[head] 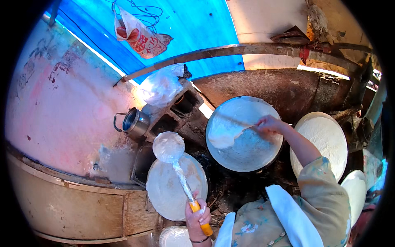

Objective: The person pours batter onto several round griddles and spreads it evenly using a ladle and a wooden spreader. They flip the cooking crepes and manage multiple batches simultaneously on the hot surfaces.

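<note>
My left hand [198, 213] grips the orange handle of a metal ladle [169, 147], whose bowl and shaft are coated with white batter. The ladle bowl hangs over the far edge of a round griddle [172, 188]. My right hand [269, 125] is over a second round griddle [247, 154]. Its fingers are closed around a thin tool [236, 119], blurred and lying across a patch of white batter [222, 134]. The batter covers the left part of that griddle, with a ragged edge near my fingers.
Round pale discs [321, 145] stand at the right. At the lower edge is a white-coated container [175, 237]. A metal pot [135, 123] sits beside concrete blocks [166, 123] and a plastic bag [162, 85]. A printed sack [143, 40] lies on the blue sheet [197, 27].
</note>
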`<control>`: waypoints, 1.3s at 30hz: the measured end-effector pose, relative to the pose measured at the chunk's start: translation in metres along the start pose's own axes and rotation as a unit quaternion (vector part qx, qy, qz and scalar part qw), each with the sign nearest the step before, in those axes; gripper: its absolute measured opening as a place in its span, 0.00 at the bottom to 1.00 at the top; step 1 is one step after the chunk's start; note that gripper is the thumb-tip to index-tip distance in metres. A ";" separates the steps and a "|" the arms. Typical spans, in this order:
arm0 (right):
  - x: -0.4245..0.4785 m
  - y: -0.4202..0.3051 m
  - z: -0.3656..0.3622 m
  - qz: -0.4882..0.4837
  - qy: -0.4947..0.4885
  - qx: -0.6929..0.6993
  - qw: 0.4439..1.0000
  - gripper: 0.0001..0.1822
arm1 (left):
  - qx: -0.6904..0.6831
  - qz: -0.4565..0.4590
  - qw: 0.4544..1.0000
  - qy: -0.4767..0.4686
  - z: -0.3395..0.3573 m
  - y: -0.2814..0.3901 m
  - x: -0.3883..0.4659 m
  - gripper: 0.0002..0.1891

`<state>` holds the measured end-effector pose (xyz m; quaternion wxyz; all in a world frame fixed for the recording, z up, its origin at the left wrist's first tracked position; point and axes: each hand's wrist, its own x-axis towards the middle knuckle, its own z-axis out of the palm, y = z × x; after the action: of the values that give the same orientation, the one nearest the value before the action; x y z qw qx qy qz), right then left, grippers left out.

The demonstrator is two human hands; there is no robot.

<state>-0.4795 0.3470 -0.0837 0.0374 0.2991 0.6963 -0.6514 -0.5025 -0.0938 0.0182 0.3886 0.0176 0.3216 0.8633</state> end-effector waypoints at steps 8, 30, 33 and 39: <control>-0.007 0.040 -0.053 0.003 -0.163 0.004 0.987 0.19 | -0.063 -0.038 0.995 -0.061 -0.032 -0.001 -0.016 0.36; 0.018 0.074 -0.049 -0.035 -0.202 0.062 0.977 0.10 | 0.099 0.338 0.869 0.348 0.004 0.047 -0.107 0.15; -0.014 0.114 -0.122 0.009 -0.199 -0.038 0.979 0.17 | 0.027 0.510 0.802 0.310 -0.048 0.105 -0.177 0.12; 0.053 0.064 -0.064 -0.037 -0.105 0.066 0.992 0.20 | 0.072 0.703 0.658 0.259 -0.074 0.219 -0.248 0.13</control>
<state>-0.4710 0.4244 -0.1544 0.0662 0.2052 0.6543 -0.7249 -0.4947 -0.4104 0.1389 -0.4361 0.0420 0.3624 0.8226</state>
